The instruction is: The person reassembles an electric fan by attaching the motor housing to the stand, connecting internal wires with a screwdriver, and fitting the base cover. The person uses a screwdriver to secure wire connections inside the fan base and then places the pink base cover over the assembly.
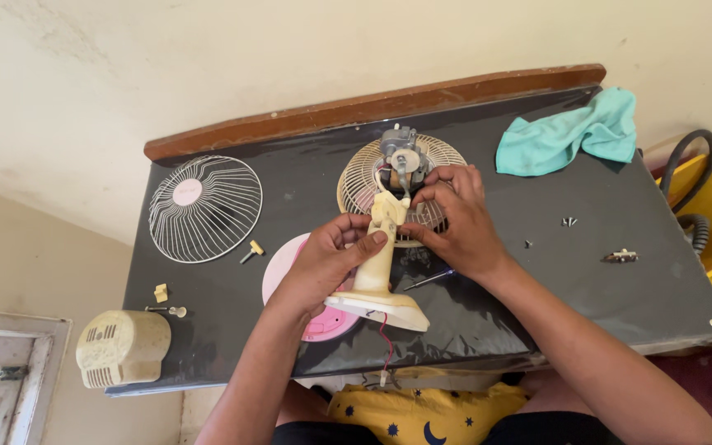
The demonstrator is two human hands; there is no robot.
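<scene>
A cream fan stand (375, 276) with its flat base (381, 309) tipped toward me lies on the black table (306, 177). My left hand (329, 259) grips the stand's neck from the left. My right hand (455, 218) holds the top of the stand where it meets the grey motor (400, 156), which sits in the cream rear grille (356, 177). A red wire (386, 338) hangs from the base over the table's front edge.
A white front grille (204, 208) lies at the left, a pink disc (282, 268) under my left hand, a cream motor cover (122, 348) at the front-left corner. Small screws (569, 221) and a metal part (620, 256) lie right. A teal cloth (570, 132) is at the back right.
</scene>
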